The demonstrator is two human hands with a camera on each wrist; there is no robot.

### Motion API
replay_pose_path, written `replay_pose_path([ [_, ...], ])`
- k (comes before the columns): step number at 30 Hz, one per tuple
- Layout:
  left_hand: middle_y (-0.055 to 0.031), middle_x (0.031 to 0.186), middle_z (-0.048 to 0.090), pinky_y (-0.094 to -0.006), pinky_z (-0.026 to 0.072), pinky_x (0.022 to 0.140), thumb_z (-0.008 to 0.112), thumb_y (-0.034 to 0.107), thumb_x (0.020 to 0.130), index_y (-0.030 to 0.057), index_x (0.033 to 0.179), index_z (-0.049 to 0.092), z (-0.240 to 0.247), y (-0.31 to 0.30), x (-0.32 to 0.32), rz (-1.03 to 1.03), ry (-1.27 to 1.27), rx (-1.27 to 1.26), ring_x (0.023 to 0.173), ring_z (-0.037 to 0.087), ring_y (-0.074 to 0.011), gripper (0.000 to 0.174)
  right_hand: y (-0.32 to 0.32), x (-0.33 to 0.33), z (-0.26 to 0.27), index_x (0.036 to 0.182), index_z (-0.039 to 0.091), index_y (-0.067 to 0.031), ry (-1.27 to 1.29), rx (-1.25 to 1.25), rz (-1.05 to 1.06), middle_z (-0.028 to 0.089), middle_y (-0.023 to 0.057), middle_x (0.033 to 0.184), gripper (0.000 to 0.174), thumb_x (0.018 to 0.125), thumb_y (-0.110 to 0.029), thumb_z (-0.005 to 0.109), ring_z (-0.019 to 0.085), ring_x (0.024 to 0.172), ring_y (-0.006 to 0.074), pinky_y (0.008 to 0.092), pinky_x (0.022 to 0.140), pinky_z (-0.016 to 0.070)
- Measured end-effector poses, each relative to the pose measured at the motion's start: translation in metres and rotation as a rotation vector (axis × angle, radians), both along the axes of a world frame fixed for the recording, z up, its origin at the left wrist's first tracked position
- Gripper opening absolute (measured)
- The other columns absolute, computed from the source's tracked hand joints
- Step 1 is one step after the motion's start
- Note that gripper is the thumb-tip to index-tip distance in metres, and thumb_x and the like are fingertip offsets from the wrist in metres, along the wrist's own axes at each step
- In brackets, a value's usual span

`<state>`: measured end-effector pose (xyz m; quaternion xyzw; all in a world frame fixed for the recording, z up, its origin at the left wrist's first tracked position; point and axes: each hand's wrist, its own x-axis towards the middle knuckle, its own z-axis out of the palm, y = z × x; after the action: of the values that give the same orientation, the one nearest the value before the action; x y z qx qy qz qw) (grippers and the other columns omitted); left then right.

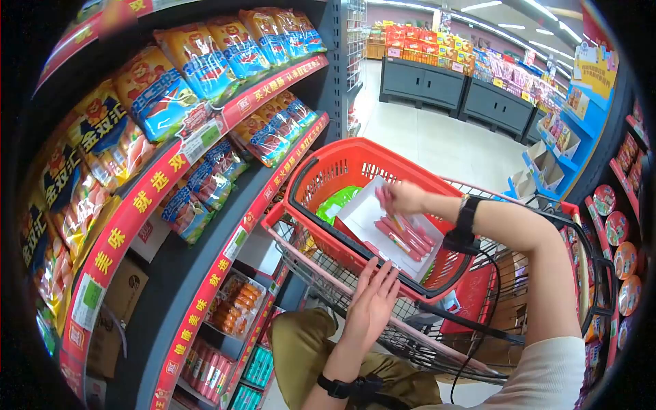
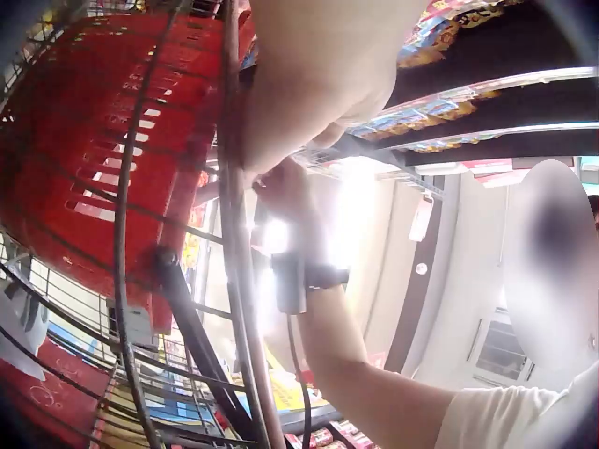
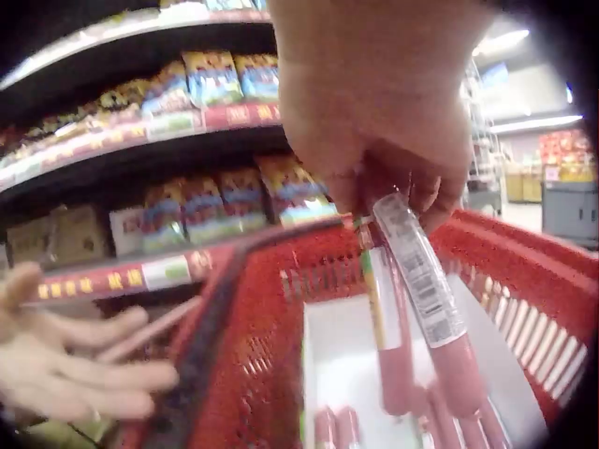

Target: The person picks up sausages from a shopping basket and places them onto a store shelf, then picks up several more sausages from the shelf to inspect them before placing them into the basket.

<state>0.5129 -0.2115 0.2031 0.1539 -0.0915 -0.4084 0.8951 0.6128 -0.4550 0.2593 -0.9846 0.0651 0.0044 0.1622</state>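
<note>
My right hand [image 1: 408, 198] grips pink ham sausages in clear wrappers over a white box [image 1: 361, 220]. Two of the held sausages [image 3: 429, 299] hang down from the fingers in the right wrist view, one with a barcode label. More sausages [image 1: 404, 240] lie side by side inside the box. A red shopping basket [image 1: 328, 164] surrounds the box, along with a green package [image 1: 337, 203]. Beside the basket's near edge is my left hand [image 1: 372, 301], its fingers extended and nothing held.
The basket sits on a wire shopping cart [image 1: 321, 270]. Shelves on the left carry bagged sausages [image 1: 154, 92], with a tray of browned food [image 1: 236, 304] lower down. A blue display rack [image 1: 581, 130] and round-lidded tubs [image 1: 625, 260] stand on the right. Grey cabinets [image 1: 422, 83] are farther back.
</note>
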Motion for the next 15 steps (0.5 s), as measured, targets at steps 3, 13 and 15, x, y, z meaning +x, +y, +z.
replay_pose_path([
  [3, -0.0214, 0.14, 0.023, -0.0415, 0.0231, 0.109, 0.041, 0.013, 0.094, 0.0075, 0.136, 0.024, 0.008, 0.006, -0.009, 0.099, -0.006, -0.021, 0.129, 0.027, -0.0345, 0.046, 0.033, -0.004, 0.077, 0.085, 0.053, -0.0023, -0.216, 0.52, -0.009, 0.063, 0.0076, 0.075, 0.018, 0.082, -0.019, 0.057, 0.061, 0.067, 0.0169, 0.0305, 0.06, 0.0475],
  [13, -0.0151, 0.135, 0.036, -0.0477, 0.0445, 0.087, 0.026, 0.056, 0.091, 0.0088, 0.136, 0.027, 0.024, 0.163, -0.039, 0.475, -0.075, -0.169, 0.11, 0.049, -0.0325, 0.065, 0.253, -0.063, 0.07, 0.102, 0.051, -0.0065, 0.407, 1.496, 0.276, 0.061, 0.0059, 0.096, 0.022, 0.088, -0.022, 0.056, 0.058, 0.082, 0.0115, 0.0283, 0.075, 0.0476],
  [15, -0.0147, 0.131, 0.04, -0.0444, 0.0465, 0.085, 0.027, 0.051, 0.093, 0.0065, 0.135, 0.03, 0.01, 0.208, -0.052, 0.619, -0.119, 0.11, 0.104, 0.054, -0.0312, 0.061, 0.288, -0.06, 0.056, 0.097, 0.051, -0.0081, 0.546, 1.494, 0.41, 0.059, 0.0098, 0.106, 0.014, 0.09, -0.02, 0.054, 0.056, 0.095, 0.0164, 0.0334, 0.088, 0.0452],
])
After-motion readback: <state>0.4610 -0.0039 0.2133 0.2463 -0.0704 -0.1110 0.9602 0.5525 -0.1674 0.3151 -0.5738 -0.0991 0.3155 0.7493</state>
